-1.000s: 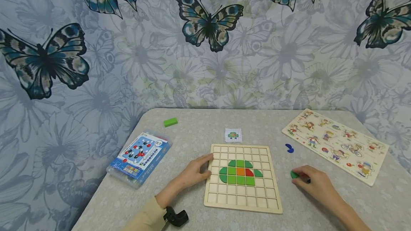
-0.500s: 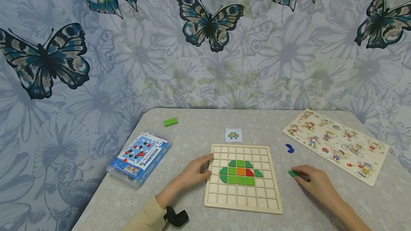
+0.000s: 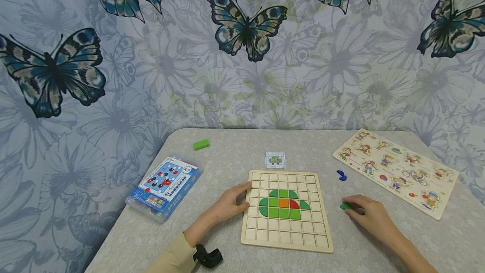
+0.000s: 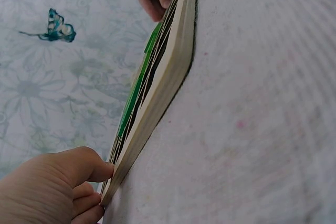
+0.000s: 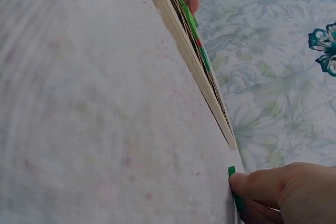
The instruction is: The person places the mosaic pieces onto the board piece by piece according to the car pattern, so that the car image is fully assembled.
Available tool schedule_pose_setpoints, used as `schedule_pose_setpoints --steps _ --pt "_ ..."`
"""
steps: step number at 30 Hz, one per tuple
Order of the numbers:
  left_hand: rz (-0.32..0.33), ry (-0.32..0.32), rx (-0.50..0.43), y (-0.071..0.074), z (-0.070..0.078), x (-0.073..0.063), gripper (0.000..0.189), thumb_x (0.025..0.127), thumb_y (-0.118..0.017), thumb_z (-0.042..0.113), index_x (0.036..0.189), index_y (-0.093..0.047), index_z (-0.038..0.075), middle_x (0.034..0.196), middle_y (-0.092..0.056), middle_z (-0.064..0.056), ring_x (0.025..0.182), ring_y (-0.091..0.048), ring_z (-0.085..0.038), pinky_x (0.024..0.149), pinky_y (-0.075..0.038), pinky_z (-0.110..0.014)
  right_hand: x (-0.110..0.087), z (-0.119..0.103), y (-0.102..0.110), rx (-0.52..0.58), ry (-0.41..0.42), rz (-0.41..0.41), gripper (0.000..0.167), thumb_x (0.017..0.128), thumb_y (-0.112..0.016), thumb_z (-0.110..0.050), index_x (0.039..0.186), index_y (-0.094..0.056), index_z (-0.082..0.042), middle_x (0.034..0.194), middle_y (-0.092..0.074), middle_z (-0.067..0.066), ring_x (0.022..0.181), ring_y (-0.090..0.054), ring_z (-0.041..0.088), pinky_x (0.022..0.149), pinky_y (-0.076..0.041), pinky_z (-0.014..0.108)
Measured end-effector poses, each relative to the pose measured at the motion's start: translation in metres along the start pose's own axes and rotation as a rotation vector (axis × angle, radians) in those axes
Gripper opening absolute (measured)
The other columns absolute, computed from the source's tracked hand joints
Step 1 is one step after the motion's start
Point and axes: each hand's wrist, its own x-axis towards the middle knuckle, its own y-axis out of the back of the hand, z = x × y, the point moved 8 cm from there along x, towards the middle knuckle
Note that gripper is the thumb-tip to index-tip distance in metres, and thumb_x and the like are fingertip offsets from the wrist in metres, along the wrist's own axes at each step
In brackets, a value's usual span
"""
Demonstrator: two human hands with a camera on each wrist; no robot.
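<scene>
My left hand (image 3: 229,202) touches the left edge of a wooden grid board (image 3: 282,237) with its thumb and fingertips, thumb and forefinger spread apart. In the left wrist view, the thumb presses against the board's side. Set in the grid are green squares (image 3: 283,212), rounded dark-green pieces (image 3: 263,207), an orange square (image 3: 283,202) and a red quarter-round piece (image 3: 293,204). Right of the board, my right hand (image 3: 369,214) pinches a small green piece (image 5: 235,188) between thumb and fingers, close over the table. The fingers hide part of this piece.
A small pattern card (image 3: 275,160) lies behind the board. Blue curved pieces (image 3: 342,175) and a picture puzzle board (image 3: 398,169) are to the right. At left are a blue-labelled box (image 3: 164,186), a green block (image 3: 201,144) and a black wrist strap (image 3: 208,256).
The green piece has turned in my right fingers and shifted slightly left. My left hand and the board have stayed put.
</scene>
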Motion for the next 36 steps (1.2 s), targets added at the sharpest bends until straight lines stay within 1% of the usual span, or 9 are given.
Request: schedule_pose_setpoints --steps 3,5,10,14,17,20,23,28,36 --pt "0.001 0.009 0.000 0.000 -0.001 -0.001 0.062 0.088 -0.061 0.010 0.144 -0.037 0.000 0.145 -0.038 -0.014 0.135 -0.031 -0.027 0.107 -0.029 -0.045 0.001 -0.003 0.000 0.026 0.018 0.003 0.031 0.069 -0.079 0.004 0.098 -0.072 -0.004 0.091 -0.069 0.002 0.077 -0.067 0.013 0.062 -0.053 0.020" --pt "0.001 0.011 -0.003 0.000 -0.001 -0.001 0.062 0.088 -0.061 0.010 0.144 -0.037 0.000 0.146 -0.038 -0.013 0.135 -0.031 -0.026 0.108 -0.029 -0.044 0.003 -0.010 0.002 0.052 0.042 0.001 0.032 0.069 -0.078 0.005 0.099 -0.072 -0.004 0.092 -0.069 0.002 0.079 -0.066 0.012 0.063 -0.054 0.022" --pt "0.000 0.006 -0.006 0.000 -0.002 -0.001 0.062 0.088 -0.061 0.011 0.144 -0.036 0.000 0.146 -0.038 -0.014 0.135 -0.031 -0.027 0.107 -0.029 -0.045 0.013 -0.040 0.002 0.142 0.164 -0.026 0.036 0.069 -0.077 0.007 0.102 -0.071 -0.005 0.097 -0.069 0.000 0.081 -0.065 0.010 0.068 -0.054 0.028" --pt "-0.001 0.001 0.004 0.000 -0.002 -0.001 0.062 0.088 -0.061 0.012 0.144 -0.036 0.000 0.146 -0.038 -0.014 0.135 -0.031 -0.028 0.107 -0.029 -0.045 0.022 -0.065 -0.010 0.210 0.256 -0.093 0.036 0.071 -0.076 0.006 0.105 -0.070 -0.005 0.099 -0.068 -0.001 0.082 -0.064 0.009 0.069 -0.054 0.029" --pt "0.001 -0.010 0.009 0.001 -0.001 -0.001 0.062 0.088 -0.061 0.012 0.144 -0.036 -0.001 0.145 -0.038 -0.015 0.135 -0.032 -0.029 0.106 -0.030 -0.046 0.026 -0.077 -0.023 0.241 0.287 -0.161 0.032 0.075 -0.075 0.001 0.107 -0.070 -0.006 0.102 -0.068 -0.001 0.087 -0.064 0.010 0.072 -0.054 0.030" --pt "0.001 -0.027 0.007 0.001 0.002 -0.001 0.061 0.089 -0.061 0.011 0.143 -0.036 -0.002 0.145 -0.038 -0.016 0.134 -0.033 -0.030 0.106 -0.030 -0.047 0.028 -0.082 -0.036 0.255 0.299 -0.221 0.030 0.078 -0.074 -0.002 0.107 -0.070 -0.006 0.104 -0.068 -0.001 0.092 -0.064 0.012 0.076 -0.053 0.032" --pt "-0.004 -0.032 0.007 0.001 0.003 -0.001 0.061 0.089 -0.061 0.012 0.144 -0.036 -0.002 0.145 -0.038 -0.016 0.134 -0.033 -0.030 0.106 -0.030 -0.047 0.029 -0.084 -0.046 0.250 0.306 -0.249 0.029 0.079 -0.073 -0.002 0.107 -0.071 -0.006 0.104 -0.068 -0.001 0.095 -0.063 0.014 0.077 -0.053 0.032" --pt "-0.003 -0.028 0.012 0.000 0.003 0.000 0.061 0.089 -0.061 0.012 0.143 -0.036 -0.002 0.145 -0.038 -0.016 0.134 -0.033 -0.029 0.106 -0.030 -0.047 0.028 -0.085 -0.052 0.241 0.331 -0.241 0.030 0.076 -0.073 0.002 0.105 -0.072 -0.007 0.103 -0.068 0.001 0.094 -0.063 0.017 0.071 -0.054 0.029" --pt "0.004 -0.032 0.008 0.002 0.004 0.000 0.060 0.089 -0.061 0.011 0.143 -0.037 -0.002 0.145 -0.038 -0.016 0.134 -0.032 -0.028 0.107 -0.030 -0.046 0.026 -0.087 -0.056 0.230 0.333 -0.271 0.031 0.078 -0.072 0.001 0.107 -0.072 -0.009 0.106 -0.067 0.000 0.098 -0.062 0.019 0.077 -0.053 0.033"
